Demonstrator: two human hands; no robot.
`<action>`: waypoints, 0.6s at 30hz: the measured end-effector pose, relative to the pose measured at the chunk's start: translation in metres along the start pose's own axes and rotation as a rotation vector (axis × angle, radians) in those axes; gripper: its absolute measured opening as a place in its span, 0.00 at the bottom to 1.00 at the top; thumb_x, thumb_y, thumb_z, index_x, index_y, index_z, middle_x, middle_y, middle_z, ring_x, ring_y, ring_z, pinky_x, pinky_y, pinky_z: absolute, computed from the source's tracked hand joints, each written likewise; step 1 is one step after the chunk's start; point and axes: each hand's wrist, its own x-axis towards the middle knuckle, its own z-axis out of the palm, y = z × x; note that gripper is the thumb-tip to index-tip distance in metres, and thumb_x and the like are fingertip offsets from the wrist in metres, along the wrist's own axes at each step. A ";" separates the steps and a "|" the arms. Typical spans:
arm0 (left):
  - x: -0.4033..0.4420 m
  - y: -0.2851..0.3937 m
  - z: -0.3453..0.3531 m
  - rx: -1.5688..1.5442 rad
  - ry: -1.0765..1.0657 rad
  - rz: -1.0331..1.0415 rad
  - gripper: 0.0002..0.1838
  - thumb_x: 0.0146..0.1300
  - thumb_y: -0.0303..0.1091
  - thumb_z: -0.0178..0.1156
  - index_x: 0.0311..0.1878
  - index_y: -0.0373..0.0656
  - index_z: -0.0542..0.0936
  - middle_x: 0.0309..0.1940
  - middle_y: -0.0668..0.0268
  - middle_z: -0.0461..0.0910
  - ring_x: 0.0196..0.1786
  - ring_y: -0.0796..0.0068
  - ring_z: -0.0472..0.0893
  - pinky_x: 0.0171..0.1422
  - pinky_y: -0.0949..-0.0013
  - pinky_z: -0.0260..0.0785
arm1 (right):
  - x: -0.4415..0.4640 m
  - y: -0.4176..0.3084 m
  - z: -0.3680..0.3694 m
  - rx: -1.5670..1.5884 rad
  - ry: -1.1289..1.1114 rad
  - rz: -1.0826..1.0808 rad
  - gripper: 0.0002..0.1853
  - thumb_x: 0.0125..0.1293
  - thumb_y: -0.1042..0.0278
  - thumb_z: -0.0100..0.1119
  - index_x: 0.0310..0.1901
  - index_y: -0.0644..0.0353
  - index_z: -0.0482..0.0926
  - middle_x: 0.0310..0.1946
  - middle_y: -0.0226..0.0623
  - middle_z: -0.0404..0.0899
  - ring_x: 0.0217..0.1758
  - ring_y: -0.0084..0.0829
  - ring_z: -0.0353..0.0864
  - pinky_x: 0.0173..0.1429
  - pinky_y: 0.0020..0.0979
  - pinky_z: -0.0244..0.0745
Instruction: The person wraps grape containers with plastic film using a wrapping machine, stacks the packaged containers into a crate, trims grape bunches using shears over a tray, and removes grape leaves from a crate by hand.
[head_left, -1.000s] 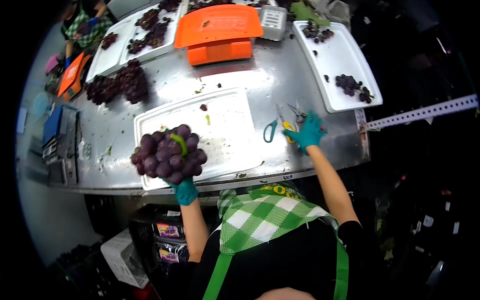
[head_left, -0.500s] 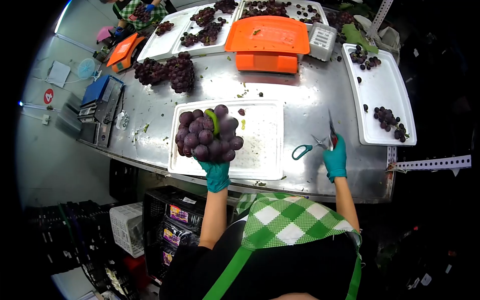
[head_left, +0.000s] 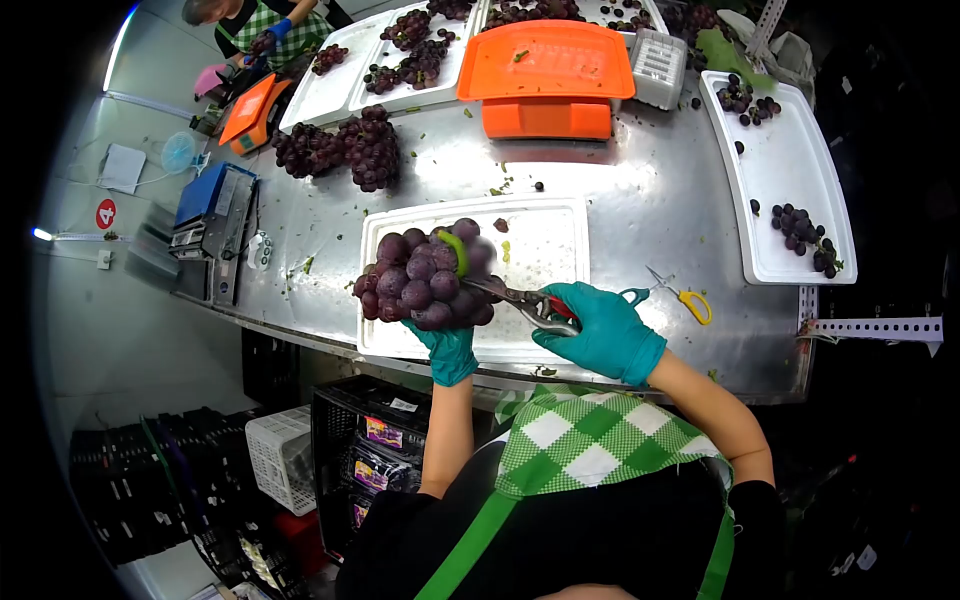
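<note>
My left hand (head_left: 449,352), in a teal glove, supports a bunch of dark purple grapes (head_left: 418,285) from underneath. A thick green stem (head_left: 457,252) curves over the top of the bunch. Wrapped in the same kind of glove, my right hand (head_left: 600,331) grips pruning shears (head_left: 543,307) with red on the handles. Their tips reach the right side of the bunch, and where exactly they end among the grapes is unclear. Beneath the bunch lies a white tray (head_left: 545,235). Scissors (head_left: 691,303) with a yellow handle loop rest on the metal table, right of my right hand.
An orange scale (head_left: 545,62) stands behind the tray, with more grape bunches (head_left: 345,150) to its left. A white tray (head_left: 770,160) with loose grapes is at the right. Black crates (head_left: 365,400) sit below the table edge. A co-worker (head_left: 265,30) handles grapes at the far left.
My right hand has moved left from beside the scissors, bringing the pruning shears to the grapes. My left hand keeps holding the bunch over the tray. The view has shifted slightly.
</note>
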 end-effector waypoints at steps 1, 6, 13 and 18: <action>-0.002 0.004 -0.014 -0.020 -0.067 -0.058 0.28 0.62 0.55 0.39 0.54 0.42 0.66 0.45 0.67 0.71 0.41 0.72 0.70 0.39 0.64 0.66 | 0.001 0.001 -0.001 -0.004 -0.007 0.004 0.27 0.51 0.52 0.62 0.48 0.62 0.71 0.35 0.44 0.76 0.36 0.39 0.77 0.41 0.33 0.72; -0.024 -0.001 -0.074 -0.082 0.193 0.331 0.22 0.64 0.46 0.39 0.56 0.43 0.63 0.52 0.67 0.66 0.50 0.73 0.67 0.54 0.66 0.59 | 0.008 0.010 -0.003 -0.033 -0.022 -0.011 0.26 0.51 0.52 0.62 0.47 0.61 0.71 0.35 0.44 0.76 0.35 0.40 0.77 0.41 0.34 0.72; -0.041 -0.011 -0.091 0.927 0.581 0.607 0.19 0.66 0.41 0.38 0.58 0.44 0.59 0.57 0.66 0.62 0.57 0.72 0.63 0.64 0.66 0.53 | 0.010 0.020 0.007 -0.117 0.005 0.020 0.18 0.52 0.55 0.58 0.38 0.60 0.71 0.29 0.42 0.76 0.29 0.42 0.77 0.34 0.38 0.72; -0.045 -0.012 -0.104 0.431 0.432 0.623 0.19 0.66 0.42 0.38 0.56 0.44 0.60 0.54 0.67 0.63 0.55 0.72 0.65 0.63 0.66 0.54 | 0.007 0.026 0.012 -0.177 -0.030 0.026 0.16 0.53 0.59 0.57 0.39 0.59 0.70 0.26 0.42 0.76 0.25 0.43 0.77 0.29 0.40 0.71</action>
